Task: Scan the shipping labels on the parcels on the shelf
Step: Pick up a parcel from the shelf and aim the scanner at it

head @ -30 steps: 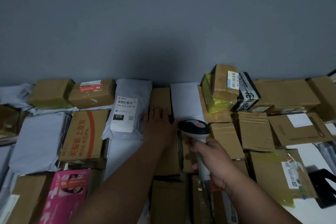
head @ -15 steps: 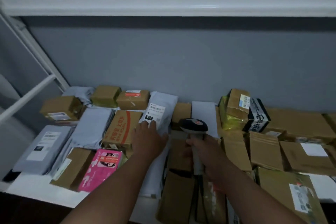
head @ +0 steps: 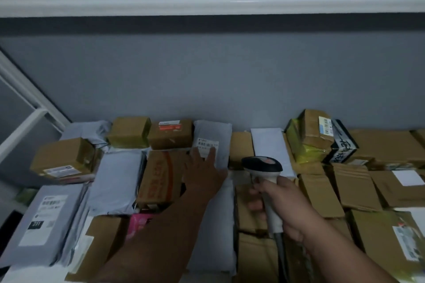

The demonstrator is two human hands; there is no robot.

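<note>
Two hands busy: left hand [head: 202, 171] flat, fingers straight, on grey mailer bag [head: 212, 145] partly covering white barcode label [head: 207, 145], print blurry; right hand [head: 284, 204] wrapped round scanner [head: 264, 167].

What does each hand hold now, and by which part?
The right hand grips the scanner by its handle. The left hand holds nothing; its fingers lie flat on a grey mailer's label.

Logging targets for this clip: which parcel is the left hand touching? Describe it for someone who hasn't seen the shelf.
Against the grey back wall, mid-shelf, lies a grey poly mailer. The left hand rests on its white barcode label; brown cartons flank it.
</note>
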